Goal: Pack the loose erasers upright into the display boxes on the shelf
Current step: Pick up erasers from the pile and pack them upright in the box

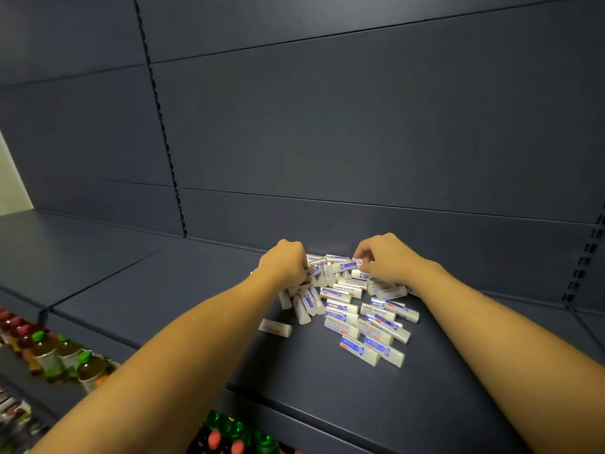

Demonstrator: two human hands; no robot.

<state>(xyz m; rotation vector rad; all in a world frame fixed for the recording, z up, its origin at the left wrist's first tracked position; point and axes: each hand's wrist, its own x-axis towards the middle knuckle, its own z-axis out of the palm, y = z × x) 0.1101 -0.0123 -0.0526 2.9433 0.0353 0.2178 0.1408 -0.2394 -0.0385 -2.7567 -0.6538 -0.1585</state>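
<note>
Item: loose erasers (347, 303), white blocks in white sleeves with blue and red print, heaped lying flat in a pile right of centre in the frame, on a dark blue shelf (163, 290). One stray eraser (275, 328) lies just left of the pile, apart from it. Left hand (285, 262): at the upper left edge of the pile, fingers curled down into the erasers (whether they actually grip any cannot be told, the fingertips being hidden). Right hand (381, 257): at the upper right edge of the pile, thumb and fingertips pinching the end of an eraser at the top of the heap. Both bare forearms reach in from the lower corners of the frame. Surroundings: dark blue back panel (360, 126) with slotted uprights; bottles with green caps (65, 355) on a lower shelf, lower left; further bottles with red and green caps (229, 434) at bottom centre.
</note>
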